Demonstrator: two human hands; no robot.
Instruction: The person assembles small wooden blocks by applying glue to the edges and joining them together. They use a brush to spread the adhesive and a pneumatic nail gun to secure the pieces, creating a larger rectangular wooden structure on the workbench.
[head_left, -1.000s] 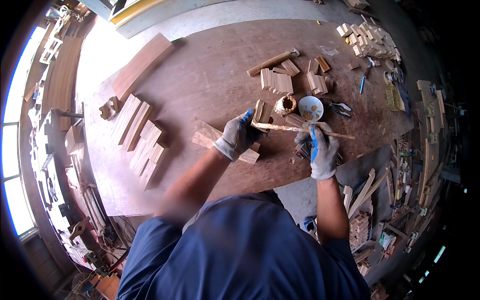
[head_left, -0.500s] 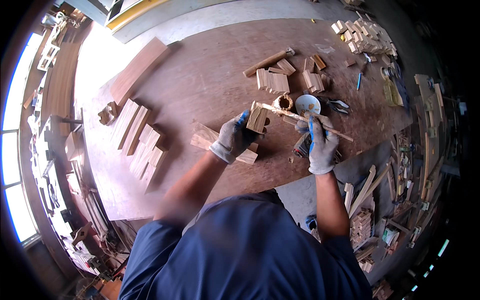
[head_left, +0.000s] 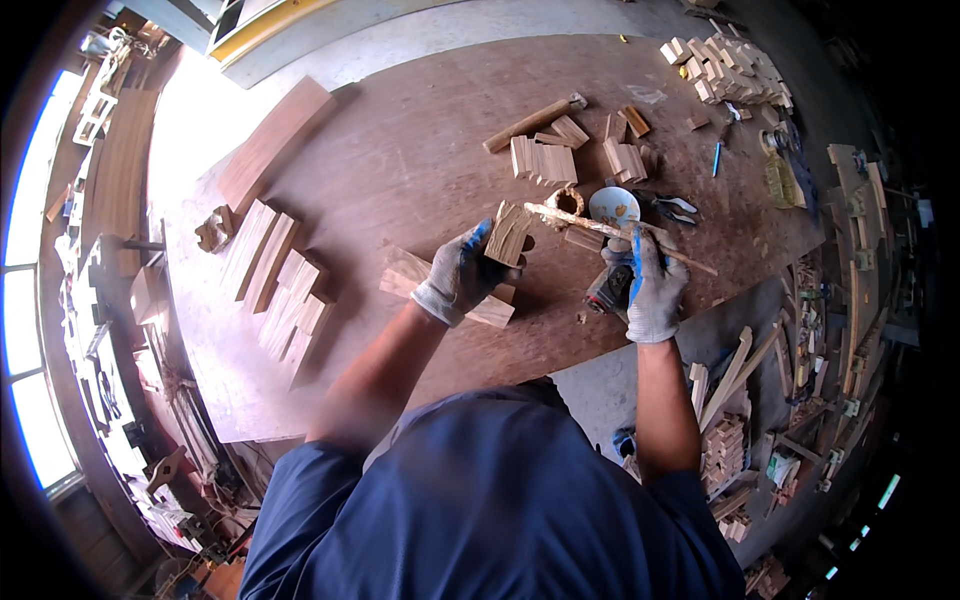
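My left hand, in a grey glove with blue fingertips, grips a small wooden block. The face turned up on that block has wavy streaks of a tan, paste-like coating. In my right hand, gloved the same way, is a thin wooden stick with its far end crusted in tan paste. The stick's coated tip points at the block, just right of its upper edge. Behind the stick stand a paste-crusted round container and a white bowl with orange-brown marks inside.
Loose wood pieces lie under my left hand. Stacked boards stand at the left, and grouped blocks beyond the container. A dark tool lies beside my right hand. A block pile occupies the far right corner.
My right hand has moved right, drawing the stick's tip off the block's top edge. My left hand and the block have shifted slightly left.
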